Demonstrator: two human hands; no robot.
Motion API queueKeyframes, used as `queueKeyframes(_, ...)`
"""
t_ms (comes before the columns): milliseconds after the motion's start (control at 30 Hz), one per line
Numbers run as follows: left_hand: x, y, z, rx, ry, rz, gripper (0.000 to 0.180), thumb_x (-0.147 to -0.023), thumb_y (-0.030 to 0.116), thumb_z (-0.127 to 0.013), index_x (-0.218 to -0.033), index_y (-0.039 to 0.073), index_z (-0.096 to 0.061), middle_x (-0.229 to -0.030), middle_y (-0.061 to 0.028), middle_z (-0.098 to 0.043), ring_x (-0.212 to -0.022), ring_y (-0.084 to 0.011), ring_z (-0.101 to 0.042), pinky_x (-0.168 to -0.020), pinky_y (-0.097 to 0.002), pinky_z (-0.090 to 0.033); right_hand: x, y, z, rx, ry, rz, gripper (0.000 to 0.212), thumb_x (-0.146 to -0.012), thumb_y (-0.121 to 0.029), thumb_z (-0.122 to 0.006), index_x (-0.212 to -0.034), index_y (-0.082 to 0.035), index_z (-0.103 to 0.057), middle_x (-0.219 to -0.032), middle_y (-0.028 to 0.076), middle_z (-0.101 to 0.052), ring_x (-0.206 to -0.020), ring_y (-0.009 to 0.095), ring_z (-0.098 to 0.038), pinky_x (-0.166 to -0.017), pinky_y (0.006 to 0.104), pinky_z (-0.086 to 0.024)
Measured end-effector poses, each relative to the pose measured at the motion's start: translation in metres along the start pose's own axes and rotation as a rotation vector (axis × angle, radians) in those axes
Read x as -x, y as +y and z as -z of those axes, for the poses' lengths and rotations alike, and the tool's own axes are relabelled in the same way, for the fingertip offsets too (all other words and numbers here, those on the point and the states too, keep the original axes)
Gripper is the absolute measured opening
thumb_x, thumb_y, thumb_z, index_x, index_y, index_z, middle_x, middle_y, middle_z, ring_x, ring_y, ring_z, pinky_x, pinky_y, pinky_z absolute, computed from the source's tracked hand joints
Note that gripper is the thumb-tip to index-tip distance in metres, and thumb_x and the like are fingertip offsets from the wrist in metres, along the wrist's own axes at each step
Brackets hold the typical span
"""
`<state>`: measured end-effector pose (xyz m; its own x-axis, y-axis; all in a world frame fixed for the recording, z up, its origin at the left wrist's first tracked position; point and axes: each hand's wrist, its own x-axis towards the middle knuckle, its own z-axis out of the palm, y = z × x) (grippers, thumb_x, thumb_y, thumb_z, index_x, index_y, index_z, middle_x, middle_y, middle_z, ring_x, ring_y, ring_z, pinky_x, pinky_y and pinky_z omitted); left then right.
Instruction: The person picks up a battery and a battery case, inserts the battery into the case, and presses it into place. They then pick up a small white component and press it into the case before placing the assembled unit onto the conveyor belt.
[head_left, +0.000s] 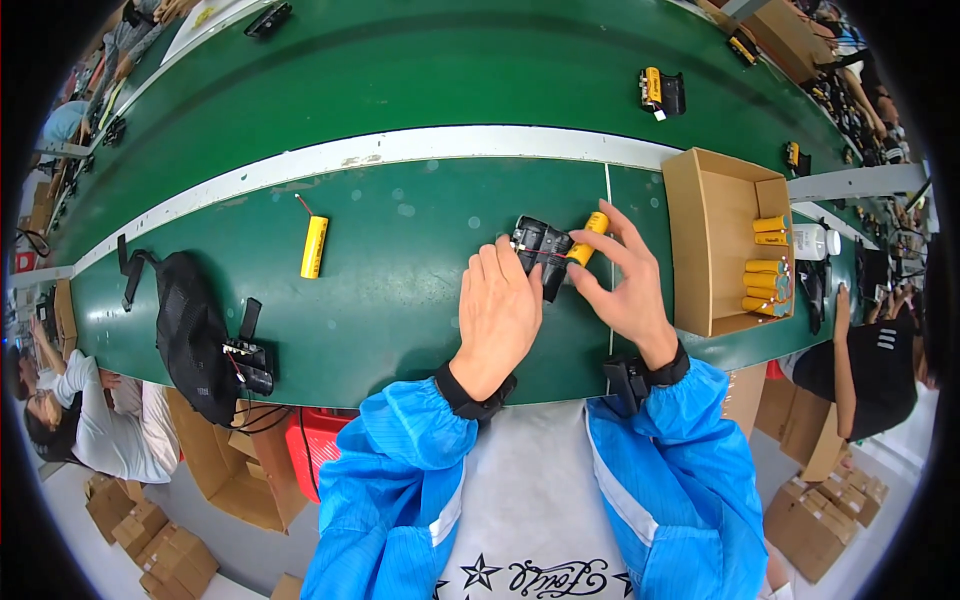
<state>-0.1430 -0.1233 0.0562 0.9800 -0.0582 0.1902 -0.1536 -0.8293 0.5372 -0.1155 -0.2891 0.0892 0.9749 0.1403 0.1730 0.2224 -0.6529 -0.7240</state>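
Note:
My left hand (pixel 500 310) is closed on a black plastic housing (pixel 545 240) with a small white connector at its upper left edge. Its thumb and part of the housing are hidden behind the fingers. My right hand (pixel 625 280) pinches a yellow cylindrical battery (pixel 590 238) between thumb and fingers, tilted at the housing's right side. A thin red wire (pixel 545 252) runs across the housing toward this battery. Further left, a second yellow battery (pixel 314 247) with a red lead lies alone on the green worktable (pixel 400 275).
An open cardboard box (pixel 690 240) with several yellow batteries stands to my right, a white bottle (pixel 812 241) beyond it. At left lie a black bag (pixel 190 325) and another black housing (pixel 255 368). Past the white rail (pixel 400 145), a housing with a battery (pixel 660 92) rests on the green belt.

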Motion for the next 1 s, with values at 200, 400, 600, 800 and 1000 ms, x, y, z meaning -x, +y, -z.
queueKeyframes(200, -0.003, -0.006, -0.007, -0.001, 0.013, 0.027, 0.047, -0.086, 0.014, -0.066, -0.121, -0.012, -0.048, -0.096, -0.0192, -0.054, -0.085, -0.0332, -0.055, -0.075, -0.0409, -0.046, 0.002, -0.012, -0.003, 0.031, -0.105, 0.031, 0.036, -0.071, -0.009, -0.080, -0.106, -0.007, -0.073, -0.136, 0.019, -0.054, -0.112, 0.032, -0.061, -0.095, 0.0384, -0.050)
queueKeyframes(400, -0.003, -0.010, 0.002, 0.082, -0.010, 0.016, 0.049, -0.084, 0.005, -0.066, -0.125, -0.013, -0.046, -0.101, -0.0204, -0.053, -0.089, -0.0367, -0.057, -0.076, -0.0431, -0.049, 0.006, -0.018, -0.033, -0.119, -0.037, 0.080, 0.036, -0.071, -0.007, -0.080, -0.107, -0.008, -0.074, -0.137, 0.019, -0.052, -0.113, 0.035, -0.057, -0.095, 0.0397, -0.050)
queueKeyframes(600, 0.004, -0.026, 0.029, 0.413, -0.209, 0.086, 0.051, -0.080, -0.004, -0.063, -0.129, -0.005, -0.048, -0.120, -0.0200, -0.053, -0.088, -0.0405, -0.064, -0.072, -0.0466, -0.054, 0.005, -0.026, -0.037, 0.125, -0.096, 0.133, 0.035, -0.072, -0.004, -0.078, -0.106, -0.009, -0.074, -0.141, 0.022, -0.045, -0.115, 0.039, -0.051, -0.091, 0.0413, -0.051)
queueKeyframes(800, 0.002, -0.020, 0.040, 0.399, -0.114, 0.071, 0.048, -0.077, -0.008, -0.066, -0.122, 0.005, -0.061, -0.123, -0.0136, -0.058, -0.068, -0.0293, -0.065, -0.063, -0.0387, -0.055, -0.001, -0.039, -0.040, 0.180, -0.103, 0.077, 0.037, -0.071, -0.002, -0.076, -0.107, -0.008, -0.074, -0.139, 0.025, -0.045, -0.114, 0.041, -0.050, -0.091, 0.0433, -0.050)
queueKeyframes(1000, -0.005, -0.026, 0.045, 0.272, -0.114, -0.110, 0.045, -0.073, -0.010, -0.063, -0.115, 0.004, -0.066, -0.118, -0.0136, -0.056, -0.075, -0.0305, -0.064, -0.066, -0.0405, -0.055, -0.004, -0.039, -0.039, 0.271, -0.078, 0.062, 0.039, -0.068, -0.001, -0.075, -0.107, -0.006, -0.073, -0.138, 0.027, -0.046, -0.114, 0.044, -0.049, -0.094, 0.0461, -0.048)
